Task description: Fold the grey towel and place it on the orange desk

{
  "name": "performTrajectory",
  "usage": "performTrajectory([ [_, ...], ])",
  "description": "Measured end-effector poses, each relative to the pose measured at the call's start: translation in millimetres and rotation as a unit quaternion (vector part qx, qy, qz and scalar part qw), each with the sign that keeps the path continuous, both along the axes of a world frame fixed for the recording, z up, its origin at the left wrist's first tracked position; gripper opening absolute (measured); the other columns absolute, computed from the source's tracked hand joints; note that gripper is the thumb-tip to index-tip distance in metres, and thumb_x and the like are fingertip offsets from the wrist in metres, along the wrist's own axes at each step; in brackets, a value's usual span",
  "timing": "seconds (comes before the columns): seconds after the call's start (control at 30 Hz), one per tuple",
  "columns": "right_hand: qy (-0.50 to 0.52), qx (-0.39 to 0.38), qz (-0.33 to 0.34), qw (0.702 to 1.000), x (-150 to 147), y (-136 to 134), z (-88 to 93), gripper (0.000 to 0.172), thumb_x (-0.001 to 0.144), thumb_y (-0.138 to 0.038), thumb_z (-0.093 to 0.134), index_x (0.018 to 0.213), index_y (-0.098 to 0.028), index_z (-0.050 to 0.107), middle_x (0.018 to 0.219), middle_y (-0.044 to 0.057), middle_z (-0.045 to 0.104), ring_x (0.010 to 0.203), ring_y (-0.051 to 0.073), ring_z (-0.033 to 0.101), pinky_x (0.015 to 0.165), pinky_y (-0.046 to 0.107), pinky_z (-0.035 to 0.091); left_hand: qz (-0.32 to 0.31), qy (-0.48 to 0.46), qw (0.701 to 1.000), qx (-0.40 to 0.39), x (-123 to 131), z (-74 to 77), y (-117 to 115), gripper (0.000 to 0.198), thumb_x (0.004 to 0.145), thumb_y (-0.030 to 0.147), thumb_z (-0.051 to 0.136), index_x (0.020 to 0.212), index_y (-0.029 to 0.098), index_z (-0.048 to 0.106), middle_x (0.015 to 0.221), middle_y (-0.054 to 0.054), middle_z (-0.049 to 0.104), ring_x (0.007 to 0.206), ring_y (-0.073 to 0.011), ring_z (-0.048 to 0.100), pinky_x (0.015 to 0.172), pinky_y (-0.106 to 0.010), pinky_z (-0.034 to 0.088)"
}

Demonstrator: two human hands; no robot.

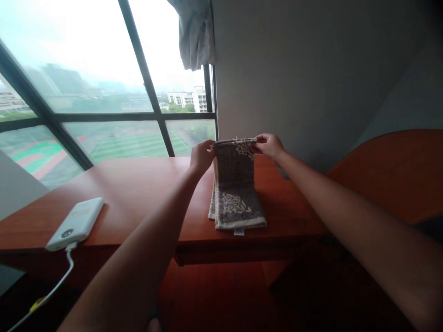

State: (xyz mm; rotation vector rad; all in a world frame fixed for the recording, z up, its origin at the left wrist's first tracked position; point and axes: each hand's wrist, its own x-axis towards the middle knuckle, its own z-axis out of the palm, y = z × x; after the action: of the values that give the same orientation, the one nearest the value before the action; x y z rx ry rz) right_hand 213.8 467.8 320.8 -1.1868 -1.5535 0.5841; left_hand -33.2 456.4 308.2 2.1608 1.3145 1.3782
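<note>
A brown-grey towel (237,184) with a cream pattern is folded in layers, its far end raised off the wooden desk (148,189). My left hand (202,159) pinches the raised edge at its left corner. At the right corner, my right hand (270,146) grips the same edge between thumb and fingers. The near part of the towel rests on the desk close to the front edge, and a small white label (238,231) sticks out from under its hem.
A white power bank (76,223) lies at the desk's left, its white cable (71,263) hanging over the front edge. Behind the desk are a window (114,110) and a grey wall (294,69). A curved wooden panel (398,170) stands at right.
</note>
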Motion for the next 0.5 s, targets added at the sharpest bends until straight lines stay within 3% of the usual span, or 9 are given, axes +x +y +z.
performTrajectory([
  [0.1, 0.001, -0.007, 0.023, 1.0, 7.8, -23.0, -13.5, 0.024, 0.078, -0.03, 0.068, 0.095, -0.014, 0.062, 0.089, 0.003, 0.071, 0.076, 0.011, 0.063, 0.072, 0.031, 0.057, 0.005, 0.022, 1.0, 0.002, -9.0, -11.4, -28.0, 0.023, 0.089, 0.032, 0.058, 0.095, 0.013, 0.07, 0.082, -0.006, 0.076, 0.073, -0.0139, 0.065, 0.06, -0.024, 0.046],
  [0.2, -0.05, -0.007, 0.059, 0.997, 18.9, -66.4, -36.7, 0.023, 0.076, -0.032, 0.067, 0.095, -0.018, 0.065, 0.09, 0.004, 0.073, 0.08, 0.015, 0.068, 0.073, 0.032, 0.057, -0.018, 0.099, 0.994, 0.044, -23.2, -32.1, -72.3, 0.021, 0.09, 0.027, 0.057, 0.103, 0.018, 0.071, 0.093, -0.006, 0.077, 0.079, -0.0155, 0.07, 0.07, -0.028, 0.053],
  [0.27, -0.116, 0.003, 0.071, 0.991, 25.1, -100.7, -59.7, 0.021, 0.079, -0.033, 0.063, 0.096, -0.022, 0.068, 0.097, 0.005, 0.076, 0.087, 0.017, 0.07, 0.079, 0.034, 0.057, -0.033, 0.16, 0.983, 0.081, -31.9, -52.1, -104.9, 0.023, 0.093, 0.024, 0.053, 0.107, 0.019, 0.07, 0.103, -0.008, 0.077, 0.087, -0.0169, 0.071, 0.078, -0.03, 0.055],
  [0.37, -0.191, 0.047, 0.083, 0.977, 30.1, -146.6, -101.1, 0.021, 0.082, -0.023, 0.057, 0.1, -0.025, 0.067, 0.108, 0.005, 0.076, 0.093, 0.017, 0.071, 0.086, 0.037, 0.059, -0.061, 0.228, 0.969, 0.078, -39.0, -84.0, -147.3, 0.029, 0.094, 0.017, 0.047, 0.113, 0.022, 0.068, 0.116, -0.007, 0.074, 0.096, -0.017, 0.071, 0.083, -0.03, 0.056],
  [0.4, -0.22, 0.08, 0.086, 0.968, 30.8, -158.3, -114.2, 0.022, 0.082, -0.02, 0.056, 0.1, -0.025, 0.067, 0.111, 0.005, 0.075, 0.103, 0.018, 0.069, 0.095, 0.039, 0.057, -0.066, 0.258, 0.961, 0.069, -39.7, -92.5, -158.3, 0.03, 0.093, 0.015, 0.047, 0.114, 0.023, 0.067, 0.118, -0.006, 0.073, 0.097, -0.0174, 0.071, 0.084, -0.031, 0.056],
  [0.5, -0.306, 0.122, 0.104, 0.938, 32.3, -182.7, -141.4, 0.033, 0.086, -0.013, 0.045, 0.108, -0.025, 0.065, 0.124, 0.006, 0.072, 0.116, 0.017, 0.065, 0.102, 0.04, 0.056, -0.062, 0.318, 0.946, 0.029, -38.3, -105.5, -182.5, 0.038, 0.09, 0.011, 0.045, 0.121, 0.025, 0.064, 0.13, -0.006, 0.067, 0.111, -0.0198, 0.066, 0.095, -0.035, 0.054],
])
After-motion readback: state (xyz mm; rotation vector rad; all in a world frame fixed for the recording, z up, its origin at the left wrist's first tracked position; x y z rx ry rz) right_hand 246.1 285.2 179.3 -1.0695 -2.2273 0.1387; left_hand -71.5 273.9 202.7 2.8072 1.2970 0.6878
